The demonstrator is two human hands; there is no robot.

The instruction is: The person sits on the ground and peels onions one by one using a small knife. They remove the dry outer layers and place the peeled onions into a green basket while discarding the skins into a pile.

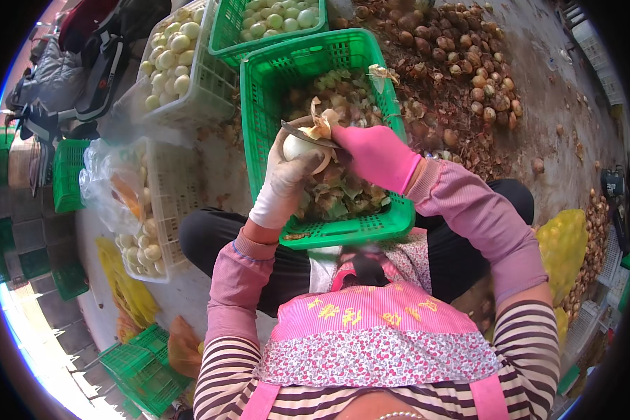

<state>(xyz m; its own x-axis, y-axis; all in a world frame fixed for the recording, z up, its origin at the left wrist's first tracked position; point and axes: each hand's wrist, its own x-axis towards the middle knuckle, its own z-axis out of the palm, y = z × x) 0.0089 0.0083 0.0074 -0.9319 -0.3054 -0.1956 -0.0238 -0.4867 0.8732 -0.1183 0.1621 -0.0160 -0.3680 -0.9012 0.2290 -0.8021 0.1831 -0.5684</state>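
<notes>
My left hand (289, 178), in a soiled white glove, grips a pale, mostly peeled onion (300, 149). In a pink glove, my right hand (378, 155) is closed on a knife, its dark blade (307, 136) lying across the top of the onion. Loose strips of dry onion skin (323, 125) stick up between the blade and the pink glove. Both hands are above a green plastic crate (341, 239), which stands in front of me between my bent legs. Onion peelings (341, 194) cover its bottom. The knife's handle is hidden in my right hand.
Unpeeled onions (446, 44) and scattered skins lie on the floor at upper right. Peeled onions fill a white crate (210, 100) and another green crate (231, 50) beyond. At left stands a white crate (176, 210) with a plastic bag (110, 184). A yellow mesh sack (562, 252) is at right.
</notes>
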